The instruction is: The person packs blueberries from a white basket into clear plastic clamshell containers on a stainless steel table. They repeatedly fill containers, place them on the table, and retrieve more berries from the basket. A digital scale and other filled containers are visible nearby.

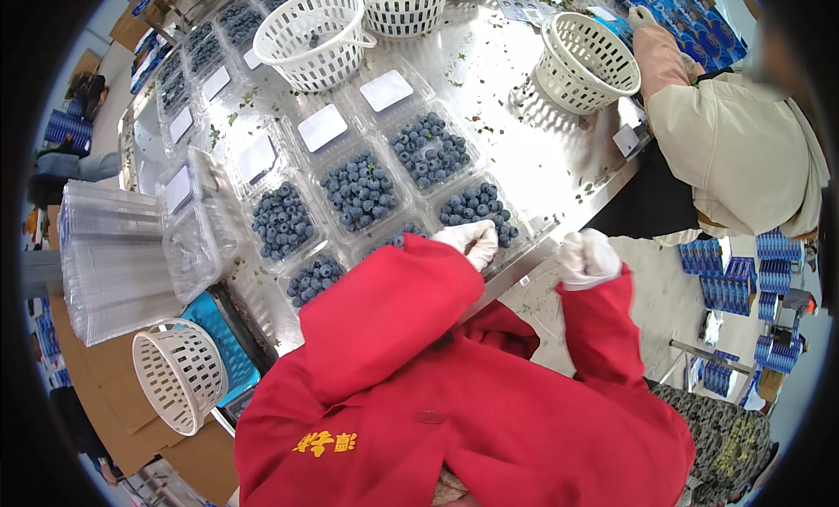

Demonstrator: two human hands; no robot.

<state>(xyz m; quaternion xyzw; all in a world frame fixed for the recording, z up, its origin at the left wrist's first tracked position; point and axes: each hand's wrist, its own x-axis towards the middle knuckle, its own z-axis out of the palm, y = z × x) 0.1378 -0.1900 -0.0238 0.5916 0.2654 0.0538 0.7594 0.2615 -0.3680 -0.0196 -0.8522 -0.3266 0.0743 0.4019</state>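
My left hand (pixel 470 242), in a thin white glove, has its fingers curled over the near edge of a clear plastic punnet of blueberries (pixel 473 204). What lies between those fingertips is hidden. My right hand (pixel 588 258), gloved too and slightly blurred, is closed in a fist beyond the table edge, above the floor; nothing shows in it. Around my left hand stand more open punnets: blueberries (pixel 429 150) with a bare gap in their middle, a full punnet's blueberries (pixel 358 191), and blueberries (pixel 282 220) farther left. My red sleeve partly covers two nearer punnets.
White slotted baskets (pixel 311 38) stand at the table's back, and a nested pair (pixel 583 64) at right. Nested clear clamshells (pixel 115 258) rise at left above another basket (pixel 180 376). A co-worker's sleeve (pixel 734 146) reaches over blue printed cartons (pixel 688 22). Leaf bits litter the metal table (pixel 498 81).
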